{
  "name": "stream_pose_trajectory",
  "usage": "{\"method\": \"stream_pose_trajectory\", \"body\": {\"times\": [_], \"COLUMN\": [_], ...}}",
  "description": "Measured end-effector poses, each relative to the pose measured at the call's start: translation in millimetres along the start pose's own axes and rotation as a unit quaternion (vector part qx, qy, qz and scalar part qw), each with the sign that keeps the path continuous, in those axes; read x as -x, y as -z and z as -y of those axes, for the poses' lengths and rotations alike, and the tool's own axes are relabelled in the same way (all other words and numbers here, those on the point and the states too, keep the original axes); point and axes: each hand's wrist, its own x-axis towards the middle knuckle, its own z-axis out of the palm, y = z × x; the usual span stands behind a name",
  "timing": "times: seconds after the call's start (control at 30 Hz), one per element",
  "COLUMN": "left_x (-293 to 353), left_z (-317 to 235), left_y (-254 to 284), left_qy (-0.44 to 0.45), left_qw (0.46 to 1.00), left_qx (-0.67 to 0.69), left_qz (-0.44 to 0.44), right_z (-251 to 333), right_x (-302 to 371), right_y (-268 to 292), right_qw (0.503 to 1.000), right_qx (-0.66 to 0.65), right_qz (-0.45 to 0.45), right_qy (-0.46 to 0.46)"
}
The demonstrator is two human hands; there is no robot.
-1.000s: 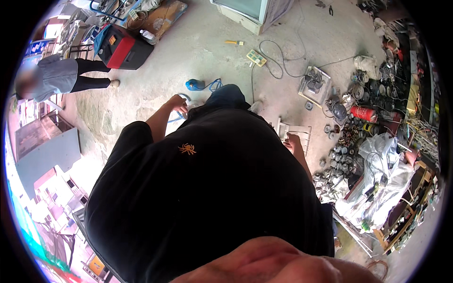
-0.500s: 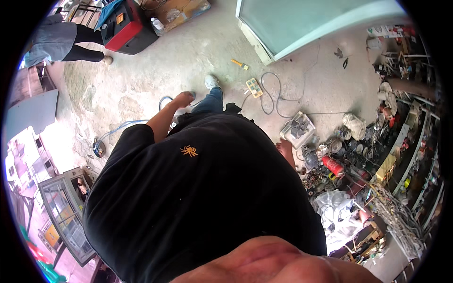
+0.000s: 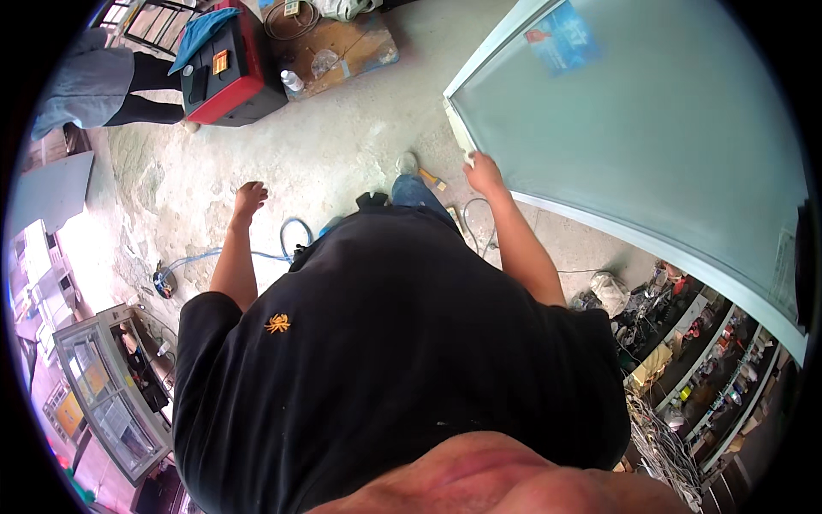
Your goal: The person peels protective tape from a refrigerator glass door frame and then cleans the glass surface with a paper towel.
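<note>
My right hand (image 3: 485, 175) is at the near-left edge of a large white-framed cabinet (image 3: 634, 146) with a pale green, glassy panel. Its fingers are bent around the white frame there, though the fingertips are partly hidden. On the other side, my left hand (image 3: 250, 199) hangs out over the concrete floor with loosely bent fingers. Nothing shows in it. Close to my shoe, a paintbrush with a yellow handle (image 3: 434, 180) lies on the floor. A blue hose (image 3: 297, 233) loops on the floor between my left hand and my body.
At the upper left stand a red and black machine (image 3: 248, 77) and a wooden board (image 3: 368, 43) with a white bottle (image 3: 292, 80) beside it. A person in grey (image 3: 86, 86) is next to them. Crowded shelves (image 3: 711, 368) and loose parts fill the lower right. A glazed cabinet (image 3: 111, 394) stands at lower left.
I have moved toward the pale green cabinet, which fills more of the view. My right hand has risen from beside the parts bin to its frame. My left hand has swung outward to the left.
</note>
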Motion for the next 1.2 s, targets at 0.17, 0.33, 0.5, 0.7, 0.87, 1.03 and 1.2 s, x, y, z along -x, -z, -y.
{"method": "stream_pose_trajectory", "body": {"times": [0.17,0.33,0.5,0.7,0.87,1.03,1.2], "left_x": [11.6,-9.0,-116.8,-246.1,-358.1,-373.0,-395.1], "left_z": [45.8,66.4,-16.9,-188.7,-225.8,-210.1,-180.1], "left_y": [6.5,-11.8,14.0,93.8,138.0,80.7,29.8], "left_qy": [0.109,0.029,-0.055,-0.041,-0.077,0.065,-0.325], "left_qw": [0.992,0.974,0.945,0.978,0.97,0.948,0.664], "left_qx": [0.054,-0.131,-0.188,-0.041,-0.042,-0.058,-0.402], "left_qz": [-0.013,0.185,0.262,0.2,0.229,0.306,0.54], "right_z": [123.0,197.1,183.9,172.4,216.4,263.3,258.9], "right_x": [-146.8,-224.8,-259.8,-257.0,-234.7,-120.9,-1.9], "right_y": [125.5,214.8,230.4,195.1,131.8,20.3,-99.7], "right_qw": [0.972,0.917,0.827,0.764,0.815,0.994,0.908], "right_qx": [0.162,0.369,0.542,0.593,0.537,0.03,-0.246], "right_qz": [-0.11,-0.117,0.087,0.167,0.112,-0.082,-0.084], "right_qy": [0.132,0.093,-0.12,-0.19,-0.186,-0.068,-0.33]}}
